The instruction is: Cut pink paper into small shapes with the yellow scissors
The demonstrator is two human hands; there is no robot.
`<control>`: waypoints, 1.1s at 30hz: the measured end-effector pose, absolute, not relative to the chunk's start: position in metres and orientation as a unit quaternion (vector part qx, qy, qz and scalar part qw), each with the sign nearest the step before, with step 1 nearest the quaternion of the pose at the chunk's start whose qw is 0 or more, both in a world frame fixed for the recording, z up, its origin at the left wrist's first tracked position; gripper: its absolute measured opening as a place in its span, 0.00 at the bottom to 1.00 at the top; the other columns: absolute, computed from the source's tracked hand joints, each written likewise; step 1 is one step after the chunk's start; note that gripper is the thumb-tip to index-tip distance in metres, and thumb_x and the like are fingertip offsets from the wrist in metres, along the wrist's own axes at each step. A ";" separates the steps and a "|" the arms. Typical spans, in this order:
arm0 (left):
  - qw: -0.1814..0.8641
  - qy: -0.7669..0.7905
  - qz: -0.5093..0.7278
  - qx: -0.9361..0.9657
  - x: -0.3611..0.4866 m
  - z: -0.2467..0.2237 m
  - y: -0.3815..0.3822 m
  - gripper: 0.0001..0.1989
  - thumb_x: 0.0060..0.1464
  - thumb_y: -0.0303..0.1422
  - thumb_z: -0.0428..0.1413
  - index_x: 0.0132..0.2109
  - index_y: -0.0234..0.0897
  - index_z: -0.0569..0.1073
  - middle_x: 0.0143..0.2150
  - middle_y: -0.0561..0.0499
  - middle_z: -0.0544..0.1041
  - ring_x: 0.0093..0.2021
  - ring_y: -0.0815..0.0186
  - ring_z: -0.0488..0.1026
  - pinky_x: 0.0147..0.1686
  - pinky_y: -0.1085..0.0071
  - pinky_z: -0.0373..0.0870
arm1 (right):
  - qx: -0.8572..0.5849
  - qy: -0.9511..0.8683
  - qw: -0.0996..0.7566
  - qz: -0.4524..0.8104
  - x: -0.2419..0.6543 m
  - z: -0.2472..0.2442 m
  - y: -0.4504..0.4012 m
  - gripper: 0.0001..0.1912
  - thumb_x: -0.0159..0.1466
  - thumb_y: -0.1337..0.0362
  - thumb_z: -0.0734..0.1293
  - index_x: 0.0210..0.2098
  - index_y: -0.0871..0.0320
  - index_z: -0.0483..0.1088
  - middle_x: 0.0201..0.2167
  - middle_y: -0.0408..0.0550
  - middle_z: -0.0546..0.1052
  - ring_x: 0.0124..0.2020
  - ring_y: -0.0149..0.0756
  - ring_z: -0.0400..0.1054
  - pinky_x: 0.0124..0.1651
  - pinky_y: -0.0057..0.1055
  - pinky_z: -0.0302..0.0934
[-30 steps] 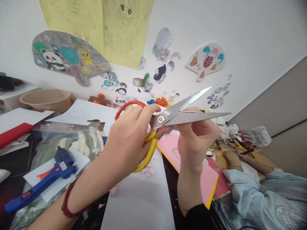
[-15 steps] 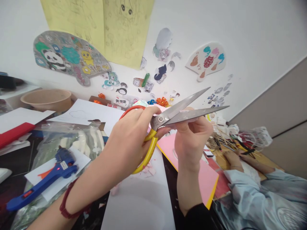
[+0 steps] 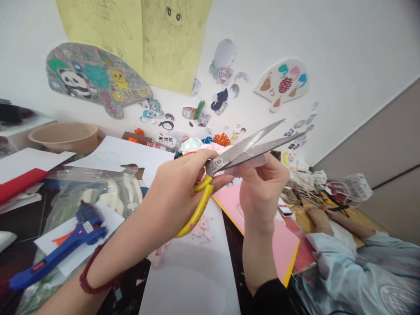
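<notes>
Wrapped through the yellow handle of a pair of scissors, my left hand wears a dark red cord bracelet at its wrist. The steel blades are parted and point up to the right. My right hand, in a black sleeve, is closed beside the lower blade. Between its thumb and fingers is a thin, pale translucent piece, partly hidden behind the blade. Pink spotted scraps lie below on a white sheet.
A blue glue gun rests at left on paper and a plastic bag. Pink card lies under my right forearm. Behind are a beige bowl and a wall with paper cutouts. At right, another person's hands are near sticks and tools.
The scissor blades have drawn closer together, with the lower blade's tip swinging upward. Both hands have shifted only slightly.
</notes>
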State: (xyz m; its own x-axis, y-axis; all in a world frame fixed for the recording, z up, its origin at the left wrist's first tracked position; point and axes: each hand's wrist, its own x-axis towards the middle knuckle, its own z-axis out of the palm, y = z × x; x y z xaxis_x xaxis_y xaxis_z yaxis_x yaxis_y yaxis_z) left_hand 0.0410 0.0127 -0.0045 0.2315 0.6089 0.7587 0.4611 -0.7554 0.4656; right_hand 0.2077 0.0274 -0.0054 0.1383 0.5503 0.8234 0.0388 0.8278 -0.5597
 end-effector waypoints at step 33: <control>0.174 0.436 0.625 0.624 0.014 -0.017 0.066 0.17 0.63 0.49 0.58 0.43 0.39 0.76 0.27 0.51 0.78 0.23 0.67 0.68 0.25 0.72 0.61 | -0.332 -0.617 0.659 0.275 0.236 -0.002 0.057 0.08 0.55 0.62 0.78 0.24 0.58 0.79 0.19 0.41 0.75 0.20 0.27 0.67 0.25 0.25 0.63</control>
State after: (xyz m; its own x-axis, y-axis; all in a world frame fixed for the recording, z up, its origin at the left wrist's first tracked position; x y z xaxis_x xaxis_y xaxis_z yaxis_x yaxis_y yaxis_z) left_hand 0.0141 0.0657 -0.0168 -0.1613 0.7621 0.6271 0.3262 -0.5585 0.7627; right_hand 0.2360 0.0566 -0.0016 0.0880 0.7713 0.6304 0.0471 0.6289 -0.7761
